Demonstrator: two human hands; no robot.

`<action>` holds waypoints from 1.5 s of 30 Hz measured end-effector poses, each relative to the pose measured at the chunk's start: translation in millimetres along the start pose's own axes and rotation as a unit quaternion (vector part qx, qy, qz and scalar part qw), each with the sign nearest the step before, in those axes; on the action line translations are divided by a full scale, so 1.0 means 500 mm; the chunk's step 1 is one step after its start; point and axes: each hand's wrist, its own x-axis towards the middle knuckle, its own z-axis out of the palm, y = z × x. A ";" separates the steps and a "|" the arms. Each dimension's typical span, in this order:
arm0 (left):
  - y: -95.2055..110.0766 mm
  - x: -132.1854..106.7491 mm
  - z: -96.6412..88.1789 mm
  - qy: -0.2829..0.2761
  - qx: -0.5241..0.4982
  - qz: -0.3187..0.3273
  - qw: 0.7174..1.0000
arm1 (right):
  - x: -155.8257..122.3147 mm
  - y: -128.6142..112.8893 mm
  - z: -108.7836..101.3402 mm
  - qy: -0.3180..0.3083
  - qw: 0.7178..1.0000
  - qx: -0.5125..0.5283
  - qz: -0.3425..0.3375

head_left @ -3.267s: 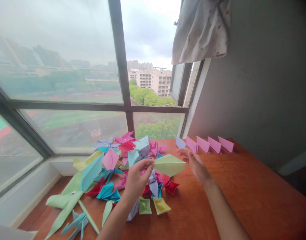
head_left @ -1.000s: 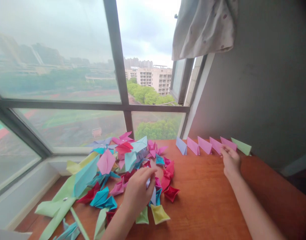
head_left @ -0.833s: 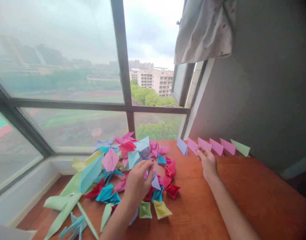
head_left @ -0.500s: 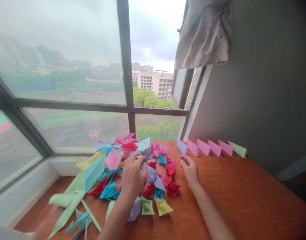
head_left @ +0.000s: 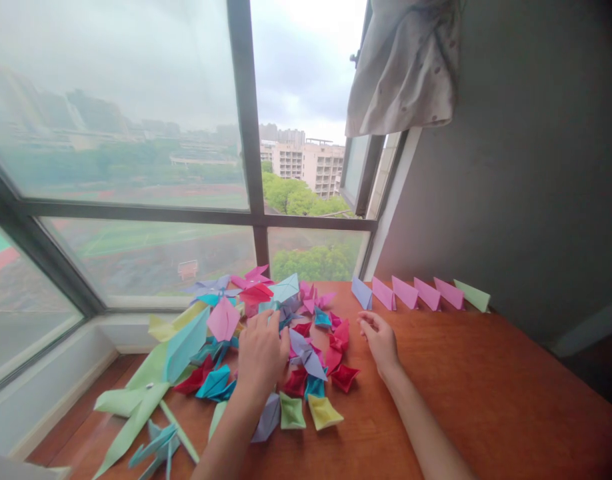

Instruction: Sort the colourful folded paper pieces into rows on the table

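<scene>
Folded paper (head_left: 223, 320) on the table (head_left: 436, 400) is overlapped by the left hand (head_left: 261, 350), its grip hidden; nothing is held by the right hand (head_left: 382, 343), fingers loosely bent. Crowded folds could be crushed by hard pressing.

left hand (head_left: 261, 348): bare | right hand (head_left: 382, 343): bare | left forearm (head_left: 228, 430): bare, slim | right forearm (head_left: 426, 427): bare, slim

Single head view: close over table (head_left: 466, 380), facing forward, down, toward window (head_left: 255, 217).
</scene>
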 end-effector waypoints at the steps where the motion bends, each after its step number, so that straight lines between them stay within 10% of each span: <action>1: 0.000 0.001 0.000 0.002 0.005 0.000 1.000 | 0.001 0.000 -0.001 0.001 1.000 0.000 0.000; 23: -0.003 0.006 -0.078 0.248 -0.198 -0.042 0.947 | -0.019 -0.049 0.001 -0.030 0.999 0.000 -0.010; 33: 0.069 -0.030 -0.032 0.072 -0.292 0.144 0.943 | -0.079 -0.128 0.020 -0.145 0.983 0.079 -0.084; 45: 0.100 -0.053 -0.038 -0.050 -0.331 0.256 0.907 | -0.078 -0.112 0.037 -0.169 0.972 0.164 0.027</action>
